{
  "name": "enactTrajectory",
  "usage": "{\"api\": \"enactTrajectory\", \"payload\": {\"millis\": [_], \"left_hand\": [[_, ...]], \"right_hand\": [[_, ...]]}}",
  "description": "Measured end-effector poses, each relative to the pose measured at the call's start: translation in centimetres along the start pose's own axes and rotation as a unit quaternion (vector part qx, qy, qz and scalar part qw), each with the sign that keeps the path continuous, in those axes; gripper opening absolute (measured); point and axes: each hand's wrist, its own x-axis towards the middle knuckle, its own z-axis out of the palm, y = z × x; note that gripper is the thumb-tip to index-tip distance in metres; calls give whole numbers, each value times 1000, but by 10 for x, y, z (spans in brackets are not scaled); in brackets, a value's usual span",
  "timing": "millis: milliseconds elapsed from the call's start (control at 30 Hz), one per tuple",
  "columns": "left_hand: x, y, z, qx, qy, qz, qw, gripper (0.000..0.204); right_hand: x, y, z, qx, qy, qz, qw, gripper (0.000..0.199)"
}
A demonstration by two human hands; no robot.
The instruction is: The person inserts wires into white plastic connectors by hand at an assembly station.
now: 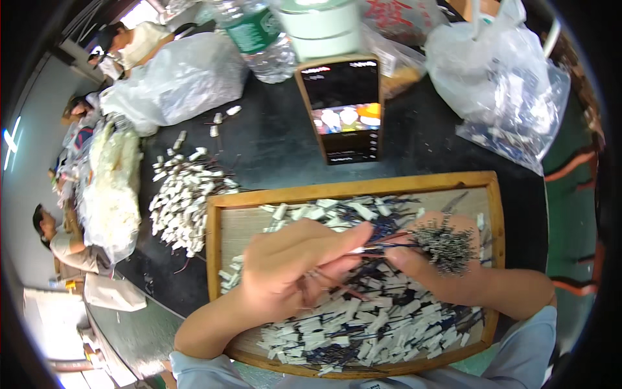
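From distance I see the left hand (275,266) with fingers (343,242) narrow on thin wires (383,246), while at its three o'clock the right hand (444,285) grips a dark-tipped bundle (450,246), probably keeping ends together, above the wooden tray (356,188).

There is 1 tray (350,188), 1 phone (343,91), 1 bottle (259,42) and the wearer's 2 hands (285,256) (447,285)

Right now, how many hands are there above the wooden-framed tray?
2: the left hand over the middle-left of the tray, the right hand over its right side, holding a wire bundle. No third hand shows there.
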Motion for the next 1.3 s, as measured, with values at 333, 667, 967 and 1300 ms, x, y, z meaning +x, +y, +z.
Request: {"api": "enactTrajectory", "payload": {"millis": [333,667,967,1300], "left_hand": [[-14,0,2,83,58,123,987,39],[-19,4,1,80,66,139,985,33],[-21,-1,-4,98,68,176,977,38],[-20,11,0,215,84,232,945,44]], "right_hand": [[-20,20,15,277,159,117,941,28],[-16,22,15,330,114,238,906,23],[-11,4,22,275,116,323,898,31],[-19,6,7,286,128,248,917,26]]}}
